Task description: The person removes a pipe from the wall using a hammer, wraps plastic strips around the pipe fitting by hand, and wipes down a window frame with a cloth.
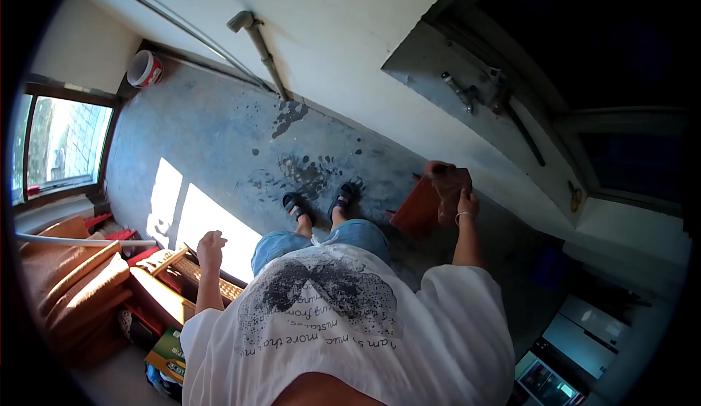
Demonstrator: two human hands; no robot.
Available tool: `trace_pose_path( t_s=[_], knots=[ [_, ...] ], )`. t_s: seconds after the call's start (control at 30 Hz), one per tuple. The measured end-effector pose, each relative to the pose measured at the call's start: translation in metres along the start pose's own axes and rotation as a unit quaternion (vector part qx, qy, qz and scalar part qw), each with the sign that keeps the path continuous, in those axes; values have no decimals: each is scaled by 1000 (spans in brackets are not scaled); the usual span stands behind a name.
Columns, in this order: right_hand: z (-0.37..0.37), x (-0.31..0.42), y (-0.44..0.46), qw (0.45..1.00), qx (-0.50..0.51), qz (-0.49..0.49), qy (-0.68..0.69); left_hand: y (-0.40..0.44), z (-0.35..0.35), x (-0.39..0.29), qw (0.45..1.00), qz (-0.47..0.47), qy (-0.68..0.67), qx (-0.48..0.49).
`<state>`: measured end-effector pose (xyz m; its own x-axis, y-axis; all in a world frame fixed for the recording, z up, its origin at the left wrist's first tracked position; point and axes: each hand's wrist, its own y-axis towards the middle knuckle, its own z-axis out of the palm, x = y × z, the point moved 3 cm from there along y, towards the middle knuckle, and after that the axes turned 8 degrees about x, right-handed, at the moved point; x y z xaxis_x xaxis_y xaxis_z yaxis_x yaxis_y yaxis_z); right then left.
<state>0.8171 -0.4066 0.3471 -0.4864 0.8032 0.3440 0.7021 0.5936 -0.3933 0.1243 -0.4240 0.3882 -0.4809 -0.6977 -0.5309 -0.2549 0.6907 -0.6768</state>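
Observation:
My right hand (468, 207) is closed on a crumpled brown cloth (451, 187), which hangs out to the left of my fingers. Just beyond and below the cloth is a reddish-orange piece (415, 210) that looks like a small stool; whether the cloth touches it I cannot tell. My left hand (212, 246) is held low at my other side, its fingers loosely curled with nothing visible in them. Under it is a wooden chair-like piece with a woven surface (212, 282), apart from the hand.
Wet patches (307, 172) mark the grey floor (197, 125) around my sandals. A white bucket (144, 69) stands in the far corner. A pipe (264, 55) runs down the wall; a tap (458, 90) is at upper right. Brown covers (66, 282) and a green box (168, 353) lie at left.

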Motion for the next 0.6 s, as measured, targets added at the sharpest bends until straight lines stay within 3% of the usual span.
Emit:
trace_pose_path(
  t_s=[0.03,0.07,0.13,0.17,0.23,0.27,0.3,0.33,0.37,0.43,0.47,0.53,0.57,0.6],
  knots=[
    [0,2,-3,996,0,71,-48,5,2,-6,995,-3,99,-1],
    [8,7,-6,996,2,72,-47,6,11,-16,976,70,193,-70],
    [47,43,-18,997,12,-34,72,3,32,-66,967,108,225,-46],
    [37,112,-65,993,47,-81,73,18,47,-71,973,142,182,-3],
    [101,158,-90,951,145,-233,144,30,83,-105,971,180,131,88],
    [117,194,-123,927,202,-288,128,40,108,-107,977,154,52,139],
    [142,217,-154,893,234,-355,149,39,128,-124,967,110,-117,199],
    [140,248,-193,842,256,-464,105,1,122,-177,947,-17,-226,228],
    [155,265,-226,770,224,-578,153,3,130,-190,899,0,-344,270],
    [148,283,-258,746,208,-603,189,30,121,-183,902,88,-381,184],
    [153,282,-257,737,270,-601,151,43,105,-172,909,65,-399,101],
    [164,270,-237,715,338,-610,52,62,68,-152,801,112,-563,168],
    [162,262,-217,749,334,-572,12,68,42,-137,866,130,-470,112],
    [161,252,-201,782,329,-529,-30,81,18,-110,981,136,-140,14]
  ],
)
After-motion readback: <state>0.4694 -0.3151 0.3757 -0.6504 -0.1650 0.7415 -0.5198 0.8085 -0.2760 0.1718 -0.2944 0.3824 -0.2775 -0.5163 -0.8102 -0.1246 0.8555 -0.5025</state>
